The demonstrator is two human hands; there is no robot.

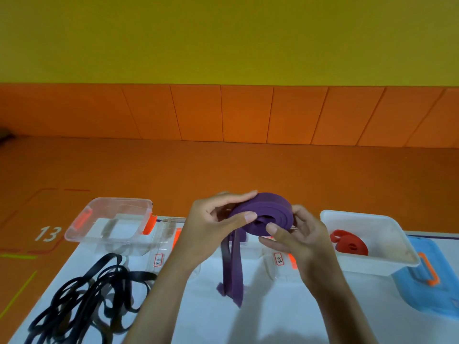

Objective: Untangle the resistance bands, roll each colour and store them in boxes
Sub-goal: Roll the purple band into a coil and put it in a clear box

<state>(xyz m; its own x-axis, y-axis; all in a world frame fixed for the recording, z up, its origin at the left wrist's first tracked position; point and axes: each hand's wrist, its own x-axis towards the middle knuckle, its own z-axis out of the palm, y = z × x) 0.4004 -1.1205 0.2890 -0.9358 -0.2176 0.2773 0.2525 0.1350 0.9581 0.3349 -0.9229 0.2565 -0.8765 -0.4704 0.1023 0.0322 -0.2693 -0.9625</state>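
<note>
Centre of frame: the purple band (267,211), wound into a flat coil, was held above the worktop (285,316) between both hands. The left hand (215,225) pinched the coil's left edge, fingers curled over the top and thumb on the near face; the right hand (296,235) gripped its right side, thumb pressed near the coil's centre. The unrolled tail hung down between the forearms. Lower left: the black bands (84,301) lay tangled. Right: a rolled red band (347,242) lay inside the white box (397,244). Left: a clear box (82,220).
</note>
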